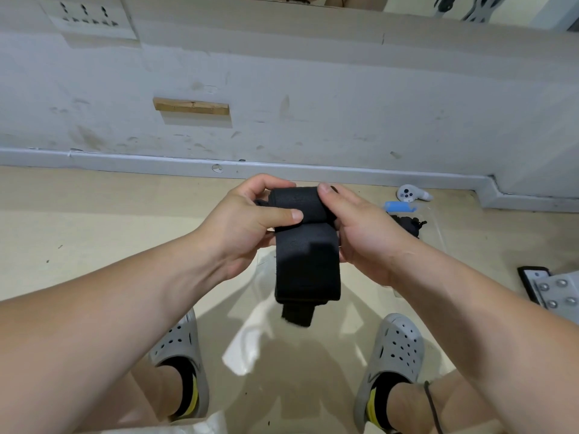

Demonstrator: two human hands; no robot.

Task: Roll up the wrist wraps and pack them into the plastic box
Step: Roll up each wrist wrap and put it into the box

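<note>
**Beige floor: one wrap half-rolled**

Above the floor, the left hand [250, 220] takes a pinching grip on the black fabric wrist wrap [307, 264], its tail unrolled. The right hand [366, 236] grips likewise. The clear plastic box [435, 227] seemingly holds another black bundle [407, 225].

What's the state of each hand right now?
Left hand: grips the black wrist wrap, thumb on its rolled end.
Right hand: pinches the same wrap's rolled end.
</note>
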